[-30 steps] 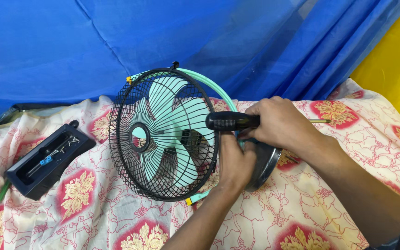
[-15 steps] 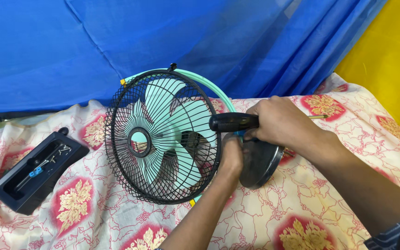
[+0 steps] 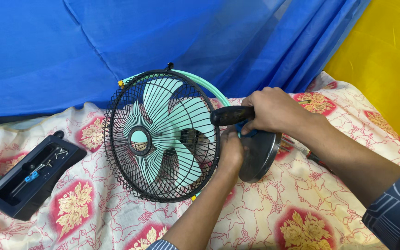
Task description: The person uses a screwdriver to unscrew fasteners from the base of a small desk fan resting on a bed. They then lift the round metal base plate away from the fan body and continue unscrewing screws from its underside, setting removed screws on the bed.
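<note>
The small table fan (image 3: 163,136) lies tipped on the flowered bedsheet (image 3: 302,203), its black grille facing left and its round base (image 3: 260,155) to the right. The right hand (image 3: 274,111) has its grip wrapped around a black screwdriver handle (image 3: 231,115); the left hand (image 3: 231,150) presses against the back of the grille, though whether its grip pinches anything cannot be told. The tool could slip off its screw on this soft bed, since the fan has no firm footing. The screwdriver's tip and the motor housing are hidden behind both hands. The contents of the black tool tray (image 3: 31,178) at far left are hard to make out.
</note>
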